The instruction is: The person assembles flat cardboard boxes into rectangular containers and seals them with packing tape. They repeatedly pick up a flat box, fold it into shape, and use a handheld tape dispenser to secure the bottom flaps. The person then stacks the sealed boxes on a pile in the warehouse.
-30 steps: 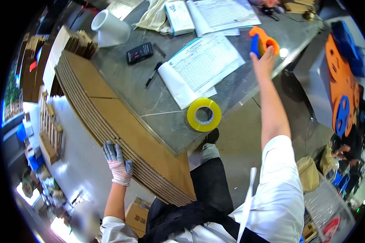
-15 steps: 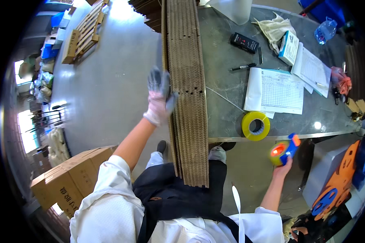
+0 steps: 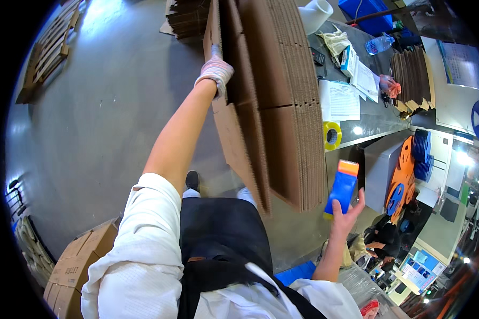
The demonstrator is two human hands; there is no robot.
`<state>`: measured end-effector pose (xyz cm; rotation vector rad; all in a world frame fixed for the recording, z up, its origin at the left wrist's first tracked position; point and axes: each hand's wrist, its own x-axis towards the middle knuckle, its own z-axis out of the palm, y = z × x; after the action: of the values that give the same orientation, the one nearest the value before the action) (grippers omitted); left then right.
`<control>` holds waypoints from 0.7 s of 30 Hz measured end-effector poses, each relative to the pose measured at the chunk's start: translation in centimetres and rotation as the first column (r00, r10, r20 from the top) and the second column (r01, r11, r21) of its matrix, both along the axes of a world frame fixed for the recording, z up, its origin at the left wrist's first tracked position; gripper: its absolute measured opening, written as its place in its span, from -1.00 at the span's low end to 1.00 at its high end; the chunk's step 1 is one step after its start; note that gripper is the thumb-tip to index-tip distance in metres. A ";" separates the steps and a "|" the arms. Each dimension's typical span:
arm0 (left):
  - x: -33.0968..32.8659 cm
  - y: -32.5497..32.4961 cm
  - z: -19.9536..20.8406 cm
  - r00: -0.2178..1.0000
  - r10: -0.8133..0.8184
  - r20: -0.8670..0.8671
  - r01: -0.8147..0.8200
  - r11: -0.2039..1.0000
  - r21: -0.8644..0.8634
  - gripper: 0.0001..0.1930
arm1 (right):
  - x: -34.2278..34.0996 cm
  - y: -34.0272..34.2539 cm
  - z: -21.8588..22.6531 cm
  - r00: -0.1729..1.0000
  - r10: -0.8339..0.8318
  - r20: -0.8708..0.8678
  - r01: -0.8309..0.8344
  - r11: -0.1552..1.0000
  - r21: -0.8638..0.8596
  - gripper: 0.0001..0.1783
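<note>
Cardboard (image 3: 290, 154) stands on edge beside the table (image 3: 380, 119), outer sheets (image 3: 240, 146) splayed; the left hand (image 3: 216, 74), partly hidden, seems to grip one, and a loose pinch could let it slip. The right hand (image 3: 346, 217) holds a tape dispenser (image 3: 344, 186).

My gloved left hand (image 3: 216, 73) grips the upper edge of the outermost flattened carton (image 3: 233, 130), which leans apart from the upright cardboard stack (image 3: 295, 117) before me. In my bare right hand (image 3: 344, 219) I hold a blue-and-orange tape dispenser (image 3: 342, 187), near the corner of the metal table (image 3: 375, 121). On that table I see a yellow tape roll (image 3: 328, 127) near the edge, paper forms (image 3: 341, 101) and a clear bottle (image 3: 379, 45) lying on its side.
</note>
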<state>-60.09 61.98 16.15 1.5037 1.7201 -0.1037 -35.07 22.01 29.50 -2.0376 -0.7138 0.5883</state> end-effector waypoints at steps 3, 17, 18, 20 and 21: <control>-8.4 -0.9 -4.1 0.966 0.232 0.115 -0.246 0.961 0.124 -0.25 | -7.8 6.2 -0.6 0.897 0.379 0.228 -0.408 0.908 0.094 -0.44; -24.9 -13.8 -5.0 0.875 0.437 0.206 -0.462 0.882 0.090 -0.11 | -33.1 16.2 -12.4 0.441 0.872 0.212 -0.647 0.472 -0.598 -0.52; -27.4 -15.5 -5.2 0.855 0.460 0.238 -0.495 0.861 0.114 -0.12 | -33.7 15.3 -12.2 0.454 0.855 0.253 -0.658 0.512 -0.552 -0.60; -31.5 -18.7 -5.1 0.820 0.476 0.318 -0.542 0.825 0.161 -0.15 | -32.8 14.7 -12.0 0.283 0.818 0.501 -0.699 0.534 -0.476 -0.70; -32.4 -20.6 -2.4 0.792 0.506 0.343 -0.585 0.789 0.186 -0.19 | -31.6 15.0 -11.7 0.176 0.761 0.625 -0.661 0.562 -0.498 -0.72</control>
<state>-92.46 41.42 13.71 1.0710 1.9226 0.6623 -66.68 37.06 17.77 -1.8942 -2.3746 0.1138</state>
